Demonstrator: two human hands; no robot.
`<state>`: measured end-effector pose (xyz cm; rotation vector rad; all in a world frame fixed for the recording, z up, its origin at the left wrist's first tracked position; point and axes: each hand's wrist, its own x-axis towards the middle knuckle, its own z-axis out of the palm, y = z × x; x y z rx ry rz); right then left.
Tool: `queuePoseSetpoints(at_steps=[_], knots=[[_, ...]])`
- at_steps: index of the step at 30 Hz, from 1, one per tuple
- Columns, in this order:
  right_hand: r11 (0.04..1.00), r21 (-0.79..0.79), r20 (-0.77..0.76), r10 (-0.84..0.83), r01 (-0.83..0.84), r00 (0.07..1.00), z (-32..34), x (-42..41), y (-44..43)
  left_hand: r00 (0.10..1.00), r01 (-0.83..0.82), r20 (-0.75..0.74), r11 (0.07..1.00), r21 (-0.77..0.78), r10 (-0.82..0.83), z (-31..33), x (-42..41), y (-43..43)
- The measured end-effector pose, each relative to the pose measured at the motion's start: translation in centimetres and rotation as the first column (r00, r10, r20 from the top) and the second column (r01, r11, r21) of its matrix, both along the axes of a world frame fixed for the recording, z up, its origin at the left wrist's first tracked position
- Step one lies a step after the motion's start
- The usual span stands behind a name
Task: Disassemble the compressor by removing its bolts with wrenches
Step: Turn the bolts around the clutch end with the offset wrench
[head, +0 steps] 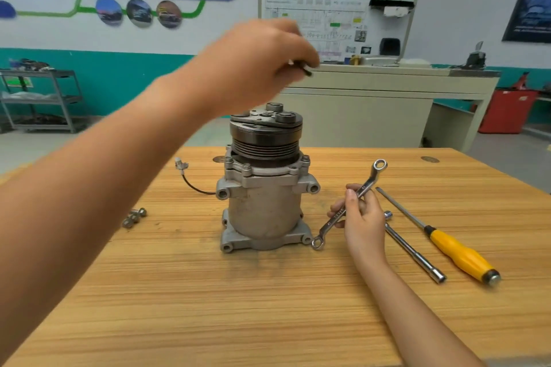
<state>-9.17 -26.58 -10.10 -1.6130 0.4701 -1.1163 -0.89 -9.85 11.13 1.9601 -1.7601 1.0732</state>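
A grey metal compressor [264, 205] stands upright in the middle of the wooden table [208, 292], its dark pulley and clutch plate on top. My left hand [256, 59] is raised above the pulley and pinches a small dark part [304, 68], likely a bolt, blurred by motion. To the right of the compressor my right hand [362, 214] grips a silver double-ended ring wrench [346, 205] by its shank. The wrench's lower ring lies by the compressor's base flange.
Two loose bolts [134, 217] lie on the table left of the compressor. A socket bar [414, 247] and a yellow-handled screwdriver [459, 250] lie to the right. A black cable with a connector [190, 179] trails from the compressor's back left. A beige training bench [372, 92] stands behind.
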Motion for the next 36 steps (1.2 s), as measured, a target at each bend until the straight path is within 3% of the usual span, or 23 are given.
queuePoseSetpoints(at_steps=[2, 4, 7, 9, 11, 17, 20, 22, 24, 26, 28, 30, 32, 36], knots=[[1.000, -0.020, 0.001, 0.007, -0.007, 1.000, 0.1, -0.1, 0.1, 0.996, -0.041, -0.081, 0.993, -0.106, 0.032, -1.4, 1.9, 4.2], [0.999, -0.049, -0.001, 0.010, -0.010, 1.000, 0.1, -0.1, 0.3, 0.945, -0.229, -0.264, 0.966, -0.117, 0.192, -5.2, 4.6, 8.9], [0.996, -0.085, 0.004, 0.027, -0.026, 1.000, 0.2, -0.1, 0.7, 0.669, -0.524, -0.583, 0.849, 0.071, 0.461, -13.7, 8.2, 15.4], [0.994, -0.105, 0.006, 0.034, -0.033, 0.999, 0.2, -0.1, 0.8, 0.499, -0.590, -0.672, 0.783, 0.199, 0.547, -19.0, 9.6, 18.5], [0.992, -0.119, -0.005, 0.040, -0.040, 0.999, 0.1, -0.1, 0.9, 0.421, -0.624, -0.709, 0.748, 0.226, 0.566, -22.3, 10.6, 20.3], [0.986, -0.122, -0.149, 0.097, -0.116, 0.984, -0.8, 0.3, 1.2, 0.459, -0.659, -0.703, 0.739, 0.140, 0.543, -24.0, 12.5, 19.7], [0.988, -0.118, -0.157, 0.078, -0.097, 0.984, -0.9, 0.4, 1.1, 0.457, -0.690, -0.703, 0.716, 0.106, 0.545, -24.1, 12.2, 19.4], [0.992, -0.105, -0.136, 0.060, -0.074, 0.989, -0.9, 0.5, 1.1, 0.493, -0.733, -0.691, 0.680, -0.003, 0.529, -23.6, 11.9, 19.1], [0.996, -0.083, -0.109, 0.028, -0.037, 0.994, -0.9, 0.3, 1.2, 0.605, -0.685, -0.704, 0.694, -0.223, 0.371, -21.9, 10.6, 17.6], [0.997, -0.082, -0.085, 0.001, -0.008, 0.996, -0.7, 0.1, 1.2, 0.640, -0.535, -0.758, 0.783, -0.319, 0.128, -19.9, 9.3, 14.7], [0.996, -0.088, -0.096, 0.007, -0.016, 0.995, -0.6, 0.0, 1.4, 0.552, -0.345, -0.833, 0.898, -0.273, -0.042, -18.6, 8.2, 11.0], [0.995, -0.081, -0.120, 0.042, -0.052, 0.992, -0.8, -0.1, 1.6, 0.441, -0.163, -0.896, 0.977, -0.138, -0.053, -18.2, 7.5, 7.5], [0.991, -0.099, -0.156, 0.073, -0.089, 0.985, -1.1, -0.2, 1.8, 0.366, -0.068, -0.930, 0.995, -0.074, -0.044, -19.0, 7.2, 4.8], [0.984, -0.125, -0.185, 0.106, -0.130, 0.977, -1.4, -0.2, 1.8, 0.229, -0.081, -0.953, 0.972, -0.223, -0.199, -20.6, 7.4, 2.5]])
